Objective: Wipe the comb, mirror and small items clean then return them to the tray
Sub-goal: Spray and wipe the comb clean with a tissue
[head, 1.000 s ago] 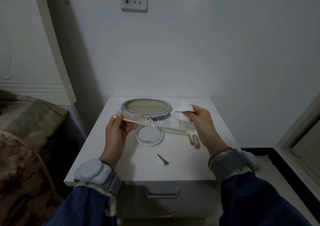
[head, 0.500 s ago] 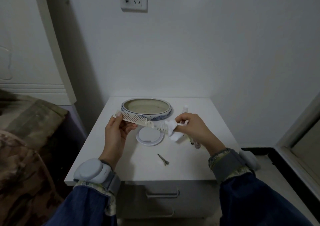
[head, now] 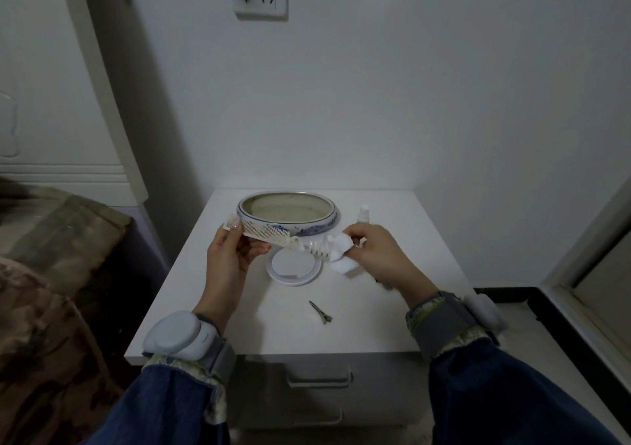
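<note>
Two hands work above a white bedside cabinet (head: 358, 335), each wrist strapped with a pale grey band over a blue denim sleeve. Nearest on the cabinet top, on the viewer's side of the round mirror, lies a small metal hair clip (head: 321, 312), slim and dull grey, pointing diagonally, well apart from everything else. The round mirror (head: 295, 268) lies flat just beyond it: a white rimmed disc with a pale grey face, partly covered at its far edge by what is held over it.

Above the mirror's far edge, the cream folding comb (head: 269, 238) is held level in the air. Its left half carries fine, close teeth; past a hinge near the middle, the right half is whiter with wider, coarser teeth. The left hand (head: 229, 257) pinches the fine-toothed end, thumb on top at the tip and fingers curled under the spine, left of the mirror. The right hand (head: 375, 257), right of the mirror, has its fingers curled around a crumpled white wipe (head: 341, 257), pressing it against the coarse-toothed end of the comb.

Beyond the mirror, behind the comb, sits the oval tray (head: 327, 221), a shallow ceramic dish with blue-and-white pattern on the outer wall, a dark blue rim line and a dull beige inside. Right of the tray and further from the mirror stands a small white bottle (head: 364, 213), upright, its lower part hidden by the right hand.
</note>
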`<state>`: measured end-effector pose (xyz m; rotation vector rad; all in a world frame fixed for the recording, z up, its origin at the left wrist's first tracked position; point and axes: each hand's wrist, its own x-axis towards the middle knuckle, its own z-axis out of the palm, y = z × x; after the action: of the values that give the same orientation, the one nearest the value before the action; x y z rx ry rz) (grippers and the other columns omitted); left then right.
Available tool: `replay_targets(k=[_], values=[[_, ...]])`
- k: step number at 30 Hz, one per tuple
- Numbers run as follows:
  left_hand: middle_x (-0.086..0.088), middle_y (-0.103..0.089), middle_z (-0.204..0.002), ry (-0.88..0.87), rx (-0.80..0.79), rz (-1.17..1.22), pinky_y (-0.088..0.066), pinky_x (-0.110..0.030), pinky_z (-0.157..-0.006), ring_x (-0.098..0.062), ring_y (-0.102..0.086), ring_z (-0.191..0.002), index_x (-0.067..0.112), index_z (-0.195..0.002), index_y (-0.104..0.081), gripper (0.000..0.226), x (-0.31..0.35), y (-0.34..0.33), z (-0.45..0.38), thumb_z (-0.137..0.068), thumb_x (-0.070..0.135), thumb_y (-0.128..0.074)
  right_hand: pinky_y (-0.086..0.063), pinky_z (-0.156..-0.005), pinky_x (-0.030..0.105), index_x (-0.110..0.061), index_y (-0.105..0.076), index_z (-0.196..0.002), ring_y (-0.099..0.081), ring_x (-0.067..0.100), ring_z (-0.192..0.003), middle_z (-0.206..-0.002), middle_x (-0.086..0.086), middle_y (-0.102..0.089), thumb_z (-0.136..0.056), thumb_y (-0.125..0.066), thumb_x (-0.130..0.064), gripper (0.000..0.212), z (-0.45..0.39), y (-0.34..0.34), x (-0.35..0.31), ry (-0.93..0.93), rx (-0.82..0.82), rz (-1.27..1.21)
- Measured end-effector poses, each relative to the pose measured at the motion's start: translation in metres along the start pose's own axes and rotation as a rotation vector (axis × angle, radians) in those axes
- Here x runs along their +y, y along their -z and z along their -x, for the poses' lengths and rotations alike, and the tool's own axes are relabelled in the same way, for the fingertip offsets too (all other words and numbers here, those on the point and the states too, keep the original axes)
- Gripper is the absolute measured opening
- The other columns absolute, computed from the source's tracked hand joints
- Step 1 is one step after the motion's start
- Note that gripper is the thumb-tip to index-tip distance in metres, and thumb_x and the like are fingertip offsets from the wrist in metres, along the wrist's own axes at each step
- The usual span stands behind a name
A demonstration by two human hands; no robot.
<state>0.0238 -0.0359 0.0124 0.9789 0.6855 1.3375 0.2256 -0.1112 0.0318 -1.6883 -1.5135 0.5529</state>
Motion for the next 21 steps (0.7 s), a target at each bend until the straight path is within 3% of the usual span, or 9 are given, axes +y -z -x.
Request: replay_targets(k=[4,6,8,12,15,21], values=[[-0.002,-0.070,-0.067,-0.010,0.005,0.001,-0.053,-0.018,-0.054,-0.011,-0.062,-0.053,0.006,-0.088,-0.054,0.025,0.000,0.000,0.000,-0.101,0.013,-0.033,-0.042,-0.055,0.010,-0.016,-0.066,-0.075,-0.056,-0.001,-0.062,-0.071,-0.002,-0.062,-0.087,-0.061,-0.011,0.014,0.001,-0.003,-0.001,-0.104,0.048,-0.307],[-0.002,-0.069,-0.066,-0.009,0.012,0.012,-0.053,-0.018,-0.053,-0.011,-0.062,-0.052,0.006,-0.088,-0.053,0.026,0.000,0.001,0.000,-0.101,0.013,-0.033,-0.050,-0.066,0.030,-0.018,-0.068,-0.077,-0.061,0.014,-0.075,-0.078,0.005,-0.066,-0.087,-0.060,-0.008,0.016,0.000,-0.002,0.000,-0.152,0.094,-0.453],[-0.001,-0.069,-0.064,-0.008,0.028,0.032,-0.052,-0.018,-0.052,-0.011,-0.061,-0.050,0.007,-0.085,-0.053,0.026,0.001,0.001,0.000,-0.101,0.013,-0.033,-0.050,-0.072,0.037,-0.014,-0.068,-0.081,-0.061,0.022,-0.079,-0.084,0.012,-0.066,-0.085,-0.061,-0.006,0.012,-0.001,0.003,0.001,-0.165,0.158,-0.515],[-0.001,-0.069,-0.063,-0.011,0.049,0.045,-0.052,-0.018,-0.051,-0.011,-0.061,-0.049,0.008,-0.084,-0.053,0.027,0.002,0.001,-0.001,-0.101,0.012,-0.032,-0.048,-0.062,0.018,-0.002,-0.070,-0.089,-0.060,0.015,-0.072,-0.084,0.012,-0.067,-0.080,-0.064,-0.001,0.010,-0.003,0.014,0.001,-0.134,0.247,-0.476],[-0.001,-0.069,-0.063,-0.013,0.059,0.051,-0.052,-0.018,-0.052,-0.011,-0.061,-0.050,0.008,-0.085,-0.053,0.028,0.001,0.002,-0.001,-0.102,0.013,-0.032,-0.044,-0.059,0.011,-0.005,-0.071,-0.086,-0.057,0.015,-0.072,-0.082,0.012,-0.065,-0.078,-0.068,-0.004,0.008,-0.002,0.015,0.003,-0.136,0.181,-0.368],[-0.001,-0.069,-0.064,-0.016,0.058,0.029,-0.052,-0.018,-0.052,-0.011,-0.061,-0.050,0.008,-0.085,-0.054,0.029,0.001,0.004,-0.001,-0.102,0.012,-0.030,-0.040,-0.063,0.019,-0.012,-0.070,-0.083,-0.054,0.013,-0.070,-0.079,0.007,-0.061,-0.076,-0.072,-0.013,0.008,-0.001,0.007,0.007,-0.141,0.009,-0.180]])
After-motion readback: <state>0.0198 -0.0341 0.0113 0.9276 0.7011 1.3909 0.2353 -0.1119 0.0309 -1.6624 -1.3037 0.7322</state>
